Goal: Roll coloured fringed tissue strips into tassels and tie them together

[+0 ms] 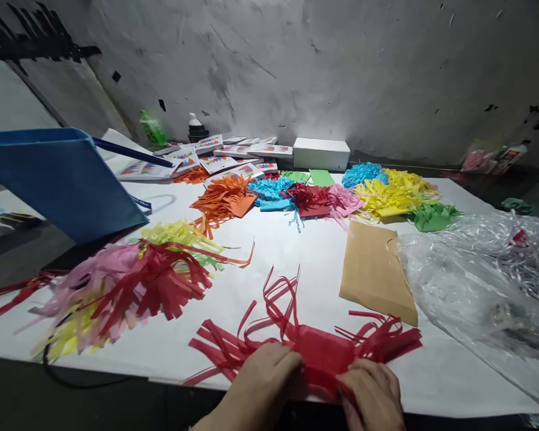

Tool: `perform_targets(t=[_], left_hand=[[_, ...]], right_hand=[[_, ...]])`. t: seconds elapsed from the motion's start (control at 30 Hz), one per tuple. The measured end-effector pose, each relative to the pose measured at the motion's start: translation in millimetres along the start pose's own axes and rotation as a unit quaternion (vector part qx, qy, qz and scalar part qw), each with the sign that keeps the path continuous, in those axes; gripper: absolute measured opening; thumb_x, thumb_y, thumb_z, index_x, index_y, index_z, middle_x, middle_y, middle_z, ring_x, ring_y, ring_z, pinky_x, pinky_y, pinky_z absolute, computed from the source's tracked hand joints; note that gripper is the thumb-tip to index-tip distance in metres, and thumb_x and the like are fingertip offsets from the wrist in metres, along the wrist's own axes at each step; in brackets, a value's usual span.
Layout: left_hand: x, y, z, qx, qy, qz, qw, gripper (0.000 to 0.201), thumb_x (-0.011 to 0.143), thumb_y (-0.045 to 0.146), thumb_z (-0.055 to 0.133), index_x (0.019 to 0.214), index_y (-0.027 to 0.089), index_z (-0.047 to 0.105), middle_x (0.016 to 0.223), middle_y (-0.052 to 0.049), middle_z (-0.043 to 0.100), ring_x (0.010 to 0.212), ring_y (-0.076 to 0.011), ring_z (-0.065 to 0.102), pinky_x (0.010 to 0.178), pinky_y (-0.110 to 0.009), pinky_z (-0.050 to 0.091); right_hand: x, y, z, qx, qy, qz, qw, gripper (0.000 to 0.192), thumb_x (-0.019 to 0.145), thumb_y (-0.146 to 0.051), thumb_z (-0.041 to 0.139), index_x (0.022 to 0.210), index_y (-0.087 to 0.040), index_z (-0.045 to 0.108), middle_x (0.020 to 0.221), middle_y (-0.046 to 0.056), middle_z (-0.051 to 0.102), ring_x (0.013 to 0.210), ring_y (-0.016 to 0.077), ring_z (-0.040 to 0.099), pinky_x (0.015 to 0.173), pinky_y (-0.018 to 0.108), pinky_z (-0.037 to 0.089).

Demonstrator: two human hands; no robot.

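Tissue fringe, red, light, limp and tear-prone, lies at the bench near edge, its uncut centre band pinched by left hand and right hand, the best hold.

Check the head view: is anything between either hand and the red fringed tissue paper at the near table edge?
Nothing visible. The left hand and right hand both rest directly on the red fringed tissue paper, at its folded middle. The brown paper envelope and the clear plastic bag lie farther back, apart from it.
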State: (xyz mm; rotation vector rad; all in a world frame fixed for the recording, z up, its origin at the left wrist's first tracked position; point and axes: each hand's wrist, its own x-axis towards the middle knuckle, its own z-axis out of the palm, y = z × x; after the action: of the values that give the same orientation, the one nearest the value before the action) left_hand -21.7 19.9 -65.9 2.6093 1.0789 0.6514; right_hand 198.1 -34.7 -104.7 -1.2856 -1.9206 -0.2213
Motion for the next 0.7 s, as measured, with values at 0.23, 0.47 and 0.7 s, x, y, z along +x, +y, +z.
perform_targets(t=[0.23, 0.47, 0.7], left_hand=[[47.2, 1.3, -1.8, 0.076, -0.15, -0.16, 0.973, 0.017, 0.089, 0.008, 0.052, 0.081, 0.018, 0.063, 0.075, -0.005, 0.072, 0.064, -0.0205, 0.066, 0.053, -0.027, 0.035], [45.9, -0.4, -6.2, 0.068, -0.065, -0.099, 0.991, 0.01, 0.087, 0.023, 0.064, 0.096, 0.019, 0.064, 0.095, -0.01, 0.072, 0.087, -0.0271, 0.065, 0.074, -0.036, 0.046], [14.4, -0.7, -3.6, 0.016, 0.018, 0.12, 0.993, 0.021, 0.101, 0.016, 0.046, 0.087, 0.02, 0.062, 0.084, -0.001, 0.069, 0.085, -0.0182, 0.058, 0.101, -0.042, 0.032]], right_hand=[[31.8, -0.7, -2.5, -0.198, 0.025, -0.022, 0.98, 0.02, 0.093, -0.024, 0.058, 0.108, -0.015, 0.066, 0.099, 0.012, 0.075, 0.093, 0.031, 0.069, 0.089, 0.052, 0.039], [17.9, -0.3, -3.3, -0.087, -0.045, -0.158, 0.983, 0.021, 0.09, -0.017, 0.064, 0.11, -0.016, 0.07, 0.109, 0.003, 0.077, 0.1, 0.0217, 0.072, 0.103, 0.041, 0.045], [5.8, 2.0, -5.0, -0.045, -0.037, -0.125, 0.991, 0.019, 0.093, -0.019, 0.057, 0.108, -0.018, 0.068, 0.106, 0.003, 0.077, 0.099, 0.0218, 0.072, 0.101, 0.043, 0.042]])
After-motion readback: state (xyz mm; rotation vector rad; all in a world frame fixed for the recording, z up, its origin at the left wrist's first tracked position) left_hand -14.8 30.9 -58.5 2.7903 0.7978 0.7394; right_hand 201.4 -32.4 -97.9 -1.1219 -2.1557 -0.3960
